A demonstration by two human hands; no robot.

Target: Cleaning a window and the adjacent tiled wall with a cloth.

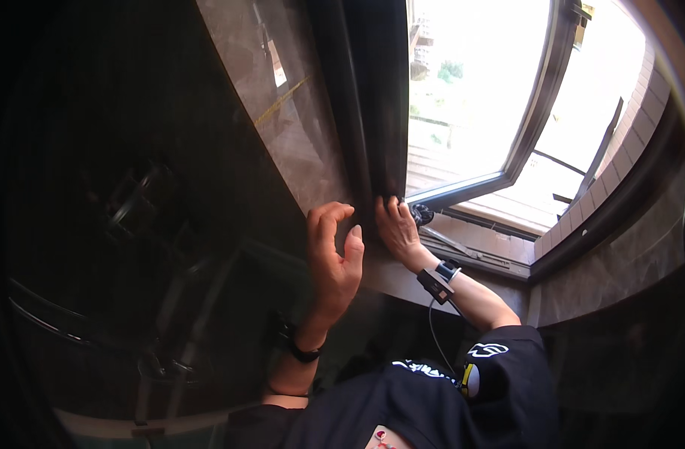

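Note:
My left hand (pixel 338 261) is raised beside the dark window post (pixel 370 112), with bent fingers and the thumb apart and nothing between them. At the foot of that post, my right hand (pixel 399 231) has its fingertips against the dark frame. Whether those fingers pinch something cannot be seen. Just right of the fingers sits a small dark crumpled bundle (pixel 422 215), perhaps cloth. An opened window sash (pixel 508 178) with a dark frame swings outward beyond it. The window's bottom track (pixel 488 259) runs right from my right hand, with a metal stay arm (pixel 452 240) lying along it.
A stone-look sill (pixel 384 278) lies below the track. Left of the post is a stone-look panel (pixel 292 140) with a yellow streak, beside a dark glossy surface (pixel 140 224) showing reflections. A cable (pixel 432 322) hangs from the device on my right wrist. Tiled wall (pixel 595 196) edges the opening.

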